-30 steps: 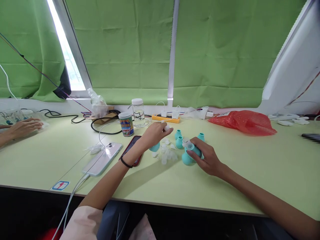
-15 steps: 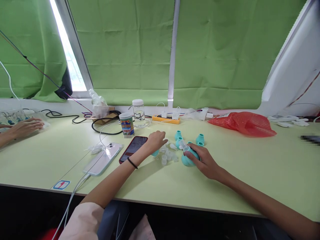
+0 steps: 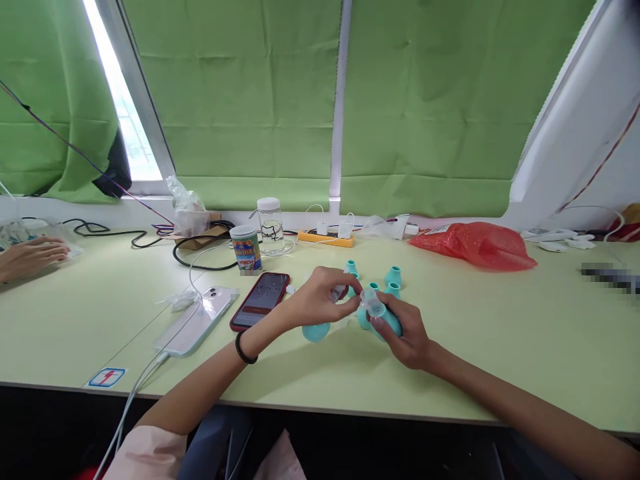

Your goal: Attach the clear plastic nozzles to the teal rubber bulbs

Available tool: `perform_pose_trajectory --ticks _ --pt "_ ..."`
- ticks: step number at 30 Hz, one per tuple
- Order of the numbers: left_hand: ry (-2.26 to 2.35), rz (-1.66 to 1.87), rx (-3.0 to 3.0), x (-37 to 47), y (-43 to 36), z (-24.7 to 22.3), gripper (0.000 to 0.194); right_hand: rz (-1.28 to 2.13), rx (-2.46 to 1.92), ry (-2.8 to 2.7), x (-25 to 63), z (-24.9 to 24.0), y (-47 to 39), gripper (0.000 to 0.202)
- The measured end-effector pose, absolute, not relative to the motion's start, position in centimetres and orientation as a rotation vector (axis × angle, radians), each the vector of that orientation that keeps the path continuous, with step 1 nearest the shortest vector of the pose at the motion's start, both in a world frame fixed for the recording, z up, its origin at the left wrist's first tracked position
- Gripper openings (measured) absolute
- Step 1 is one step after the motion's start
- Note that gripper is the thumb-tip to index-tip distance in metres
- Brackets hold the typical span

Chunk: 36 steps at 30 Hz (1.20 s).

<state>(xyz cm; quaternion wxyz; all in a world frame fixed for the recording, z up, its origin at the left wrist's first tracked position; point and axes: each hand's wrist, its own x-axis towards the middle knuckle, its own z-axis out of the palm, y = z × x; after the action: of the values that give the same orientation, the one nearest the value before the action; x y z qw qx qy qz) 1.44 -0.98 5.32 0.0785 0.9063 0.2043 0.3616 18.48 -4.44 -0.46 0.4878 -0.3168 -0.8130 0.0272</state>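
Observation:
My right hand (image 3: 407,333) is wrapped round a teal rubber bulb (image 3: 393,325), which tilts toward the left. A clear plastic nozzle (image 3: 371,302) sticks out of the bulb's mouth. Thumb and forefinger of my left hand (image 3: 325,298) pinch close together right at the nozzle's rim; whatever lies between the fingertips is too small to make out. Behind both hands stand several more teal bulbs (image 3: 393,275), open ends up. Another teal bulb (image 3: 316,332) lies under my left hand, partly covered. Clear plastic pieces (image 3: 338,292) on the table are mostly hidden by that hand.
Left of my hands lie a red-cased phone (image 3: 260,300) and a white phone (image 3: 197,323) with a cable. Further back are a patterned can (image 3: 246,248), a clear jar (image 3: 271,227), an orange power strip (image 3: 326,237) and a red plastic bag (image 3: 473,245). A co-worker's hand (image 3: 35,259) is at far left.
My left hand has come up from the clear pieces on the table and moved right, to the nozzle. My right hand keeps hold of the teal bulb. The view has shifted slightly.

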Motion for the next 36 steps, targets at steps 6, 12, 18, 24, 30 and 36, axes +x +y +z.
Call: perform_pose_trajectory --ticks 6,12,18,24,30,36 --pt "0.638 0.954 2.377 1.3 -1.1 4.2 0.01 0.461 -0.838 -1.916 18.0 -0.7 -5.0 0.018" --pt "0.713 1.002 2.088 1.7 -0.9 3.4 0.025 0.537 -0.881 -1.8 17.9 -0.5 -4.7 0.022" --pt "0.691 0.952 1.921 2.1 -0.5 2.9 0.028 0.533 -0.883 -1.817 18.1 -0.3 -4.5 0.023" --pt "0.806 1.119 2.1 2.3 -1.1 2.7 0.025 0.445 -0.947 -1.79 18.1 -0.6 -4.4 0.021" --pt "0.809 1.359 2.294 2.5 -1.7 2.5 0.018 0.279 -0.972 -1.841 18.2 -0.9 -4.2 0.016" --pt "0.787 1.428 2.251 2.6 -1.8 2.5 0.013 0.075 -1.021 -1.842 17.9 -0.9 -4.1 0.012"
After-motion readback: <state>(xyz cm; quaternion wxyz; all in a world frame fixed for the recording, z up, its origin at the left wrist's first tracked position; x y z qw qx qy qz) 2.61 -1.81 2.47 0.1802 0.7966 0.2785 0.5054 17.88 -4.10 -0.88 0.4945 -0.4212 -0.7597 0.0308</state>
